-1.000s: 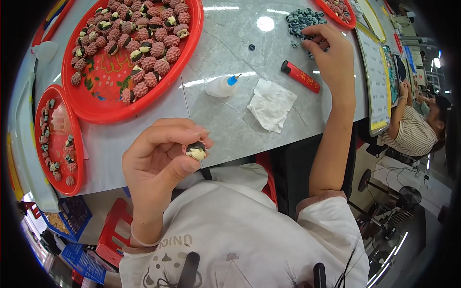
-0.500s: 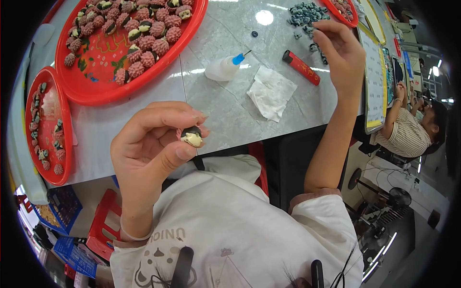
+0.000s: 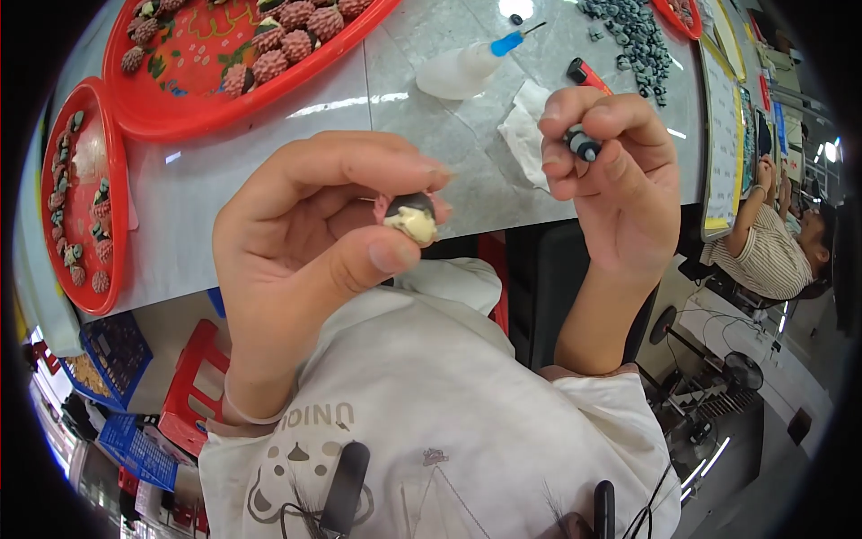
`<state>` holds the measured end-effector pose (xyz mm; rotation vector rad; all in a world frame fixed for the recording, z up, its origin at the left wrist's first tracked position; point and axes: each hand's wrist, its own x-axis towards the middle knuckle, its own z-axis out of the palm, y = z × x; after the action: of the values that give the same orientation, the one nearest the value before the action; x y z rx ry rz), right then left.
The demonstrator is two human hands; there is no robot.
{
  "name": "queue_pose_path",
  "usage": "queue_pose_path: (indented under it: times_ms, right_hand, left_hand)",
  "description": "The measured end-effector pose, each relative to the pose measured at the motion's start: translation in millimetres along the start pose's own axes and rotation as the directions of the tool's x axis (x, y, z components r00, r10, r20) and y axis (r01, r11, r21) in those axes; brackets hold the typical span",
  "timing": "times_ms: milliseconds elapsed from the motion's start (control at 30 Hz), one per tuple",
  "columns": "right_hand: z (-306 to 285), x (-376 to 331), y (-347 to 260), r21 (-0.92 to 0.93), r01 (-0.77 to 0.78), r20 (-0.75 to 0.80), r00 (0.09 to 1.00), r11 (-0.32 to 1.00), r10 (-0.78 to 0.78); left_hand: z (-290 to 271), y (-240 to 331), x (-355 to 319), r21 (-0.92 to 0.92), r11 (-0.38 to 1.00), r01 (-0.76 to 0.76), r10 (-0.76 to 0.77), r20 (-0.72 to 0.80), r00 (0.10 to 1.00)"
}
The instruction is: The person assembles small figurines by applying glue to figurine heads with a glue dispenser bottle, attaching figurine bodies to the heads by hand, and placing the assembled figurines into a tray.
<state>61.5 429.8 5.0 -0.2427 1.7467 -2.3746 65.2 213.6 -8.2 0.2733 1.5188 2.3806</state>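
Note:
Between the thumb and fingertips of my left hand (image 3: pixel 296 234) is a small figurine piece (image 3: pixel 411 218), knobbly pink behind with a black and cream face. My right hand (image 3: pixel 628 193) pinches a tiny dark blue-grey piece (image 3: pixel 582 142) with a lighter band. The hands are held apart above the table's near edge, pieces at about chest level. Past my right hand lies a heap of similar blue-grey pieces (image 3: pixel 633 45). A white squeeze bottle (image 3: pixel 458 74) with a blue needle tip lies beyond my hands, beside a crumpled white tissue (image 3: pixel 519 135) partly hidden by my right fingers.
A large red tray (image 3: pixel 269 106) of pink knobbly pieces is at the far left. Nearer stands a smaller red tray (image 3: pixel 115 171) with more figurines. A red tube (image 3: pixel 588 75) lies behind my right hand. Another person (image 3: pixel 763 256) sits at the right.
My right hand has come from the blue-grey heap back toward my left hand, now with a small piece in its fingers. My left hand, still gripping the pink figurine piece, appears slightly farther right.

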Motion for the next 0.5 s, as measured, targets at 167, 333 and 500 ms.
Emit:
queue_pose_path:
  times_ms: [167,333,500]
  right_hand:
    - [12.4,0.8,4.4,0.016,-0.026,0.017,1.000,1.000,0.026]
    - [33.8,-3.5,3.1,-0.087,0.081,-0.067,0.994,0.993,-0.087]
    - [39.1,1.2,11.1,-0.288,0.322,0.045,0.945,0.902,-0.323]
  left_hand:
    - [4.5,-0.5,-2.8,-0.037,0.999,0.032,-0.034,-0.042,0.999]
    - [6.3,-3.0,-2.0,-0.064,0.997,0.053,-0.057,-0.073,0.996]
    - [1.9,-5.3,-2.2,0.012,1.000,-0.001,0.002,-0.054,0.999]
